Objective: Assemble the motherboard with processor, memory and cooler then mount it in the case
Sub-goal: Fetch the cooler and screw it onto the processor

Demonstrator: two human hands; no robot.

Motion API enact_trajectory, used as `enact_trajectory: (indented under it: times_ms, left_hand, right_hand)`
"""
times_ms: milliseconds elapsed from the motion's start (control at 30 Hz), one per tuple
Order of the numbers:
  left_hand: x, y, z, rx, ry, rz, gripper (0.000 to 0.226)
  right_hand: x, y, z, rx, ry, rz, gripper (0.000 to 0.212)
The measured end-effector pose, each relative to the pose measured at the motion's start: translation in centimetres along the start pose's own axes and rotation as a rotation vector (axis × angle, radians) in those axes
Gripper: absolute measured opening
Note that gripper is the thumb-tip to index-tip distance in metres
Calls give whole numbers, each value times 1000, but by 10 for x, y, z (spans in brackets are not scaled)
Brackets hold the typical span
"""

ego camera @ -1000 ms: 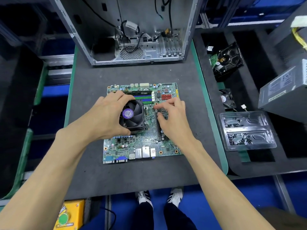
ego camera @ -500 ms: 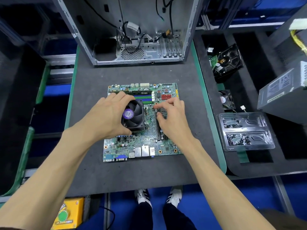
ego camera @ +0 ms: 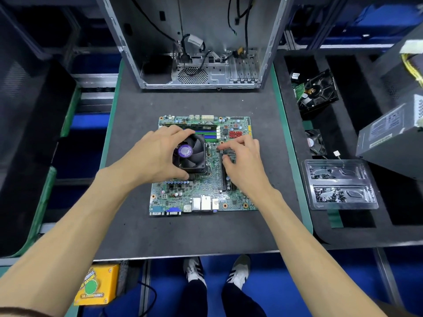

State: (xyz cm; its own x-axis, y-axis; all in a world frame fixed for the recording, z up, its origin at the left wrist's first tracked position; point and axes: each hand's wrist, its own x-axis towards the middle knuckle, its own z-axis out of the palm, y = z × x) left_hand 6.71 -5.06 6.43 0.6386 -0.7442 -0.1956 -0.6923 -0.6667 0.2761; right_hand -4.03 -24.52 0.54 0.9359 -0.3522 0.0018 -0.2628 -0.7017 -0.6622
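A green motherboard [ego camera: 201, 193] lies flat on the dark mat in the middle of the bench. A black cooler fan [ego camera: 191, 156] with a purple hub sticker sits on its left half. My left hand [ego camera: 151, 156] grips the cooler, fingers over its far edge and thumb at its near edge. My right hand [ego camera: 245, 163] hovers over the board's right side, fingertips curled and pinching something small and dark next to the cooler; I cannot tell what it is. A memory stick [ego camera: 201, 127] sits in a slot along the far edge. The open grey case [ego camera: 201, 84] stands behind the board.
To the right, a black foam tray holds a hard drive [ego camera: 317, 92], a small fan [ego camera: 317, 143], a clear plastic screw tray [ego camera: 341, 184] and a grey power supply [ego camera: 389, 136]. A yellow button box [ego camera: 96, 287] hangs below the front edge.
Both hands stay in place on the board. The right fingers have shifted slightly beside the cooler; the left grip on the cooler is unchanged.
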Motion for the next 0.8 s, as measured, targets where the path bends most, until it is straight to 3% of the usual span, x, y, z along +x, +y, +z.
enact_trajectory:
  times_ms: [467, 700, 800]
  left_hand:
    - [0, -2, -3, -19, -12, 61, 104]
    - [11, 0, -8, -11, -61, -23, 109]
    - [1, 2, 1, -9, -9, 6, 106]
  right_hand:
    - [-4, 4, 4, 35, 46, -10, 23]
    - [-3, 5, 8, 19, 77, -17, 23]
    - [-3, 4, 7, 5, 67, -19, 23]
